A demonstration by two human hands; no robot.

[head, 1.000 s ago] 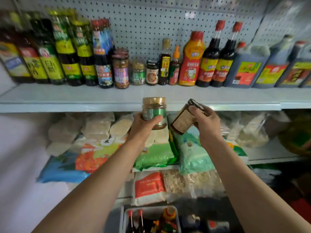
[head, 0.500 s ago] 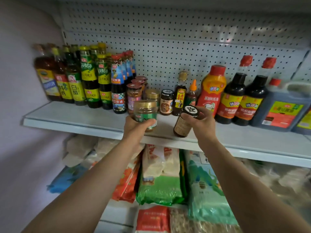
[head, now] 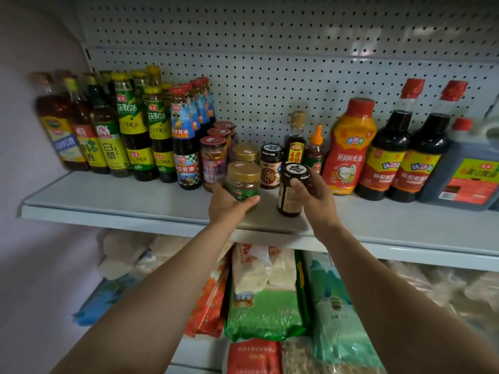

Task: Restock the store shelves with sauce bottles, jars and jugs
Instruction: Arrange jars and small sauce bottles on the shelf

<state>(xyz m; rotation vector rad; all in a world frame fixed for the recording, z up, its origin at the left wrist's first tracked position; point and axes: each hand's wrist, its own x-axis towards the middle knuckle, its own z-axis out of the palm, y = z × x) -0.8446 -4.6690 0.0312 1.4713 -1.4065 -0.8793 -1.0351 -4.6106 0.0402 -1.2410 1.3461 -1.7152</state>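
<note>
I see my left hand [head: 229, 205] curled round the gold-lidded jar [head: 243, 182], thumb across its green label, low over the shelf [head: 121, 201] in front of a matching jar [head: 245, 152] — whether it rests on the shelf I cannot tell. My right hand [head: 314, 197] grips the black-lidded jar [head: 293, 190], fingers wrapped behind it, just before the dark sauce bottles [head: 399, 147].

two hands [head: 229, 206], two held jars [head: 243, 182].

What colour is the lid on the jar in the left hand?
Gold, on the green-labelled jar in the left hand; head view.
</note>
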